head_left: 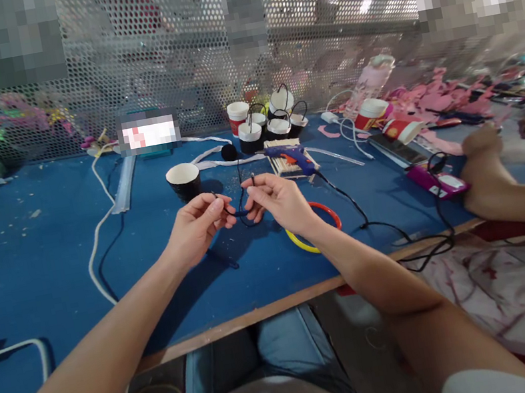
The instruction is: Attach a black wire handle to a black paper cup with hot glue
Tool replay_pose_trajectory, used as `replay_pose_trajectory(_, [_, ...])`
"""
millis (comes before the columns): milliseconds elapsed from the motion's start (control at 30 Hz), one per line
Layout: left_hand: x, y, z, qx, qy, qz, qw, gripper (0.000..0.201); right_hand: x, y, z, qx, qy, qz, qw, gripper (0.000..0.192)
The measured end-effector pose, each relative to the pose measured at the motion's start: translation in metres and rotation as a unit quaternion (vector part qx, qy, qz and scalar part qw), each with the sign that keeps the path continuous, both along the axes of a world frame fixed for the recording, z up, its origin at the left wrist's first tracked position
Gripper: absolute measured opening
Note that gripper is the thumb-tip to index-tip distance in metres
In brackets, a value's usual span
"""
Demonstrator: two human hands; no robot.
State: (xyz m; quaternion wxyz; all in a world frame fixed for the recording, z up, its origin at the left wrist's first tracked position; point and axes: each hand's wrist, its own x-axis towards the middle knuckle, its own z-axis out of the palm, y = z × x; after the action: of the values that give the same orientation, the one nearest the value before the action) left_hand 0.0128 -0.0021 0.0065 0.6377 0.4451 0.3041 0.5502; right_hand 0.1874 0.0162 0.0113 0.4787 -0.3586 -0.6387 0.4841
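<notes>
My left hand [199,224] and my right hand [279,199] meet above the blue table [43,276], each pinching one end of a thin black cord [241,211] that loops between them. A black paper cup with a white inside [183,180] stands upright just beyond my left hand. Past my right hand a blue glue gun [290,155] lies on a bundle of wooden sticks. A red and yellow ring [312,227] lies flat on the table under my right wrist.
Several black and white cups with cord handles [270,124] cluster at the back centre, against a perforated metal screen. Another person's arm [510,190] rests on the table at right, near a pink device [437,182] and pink scraps. White and black cables [99,252] trail across the left.
</notes>
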Motion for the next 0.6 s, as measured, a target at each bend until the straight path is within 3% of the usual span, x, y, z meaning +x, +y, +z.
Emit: replay_pose_trajectory(600, [0.0001,-0.002,-0.001,0.012,0.05,-0.021,0.998,0.016,0.0024,-0.0013,-0.0076,0.068,-0.11,-0.044,0.991,0.029])
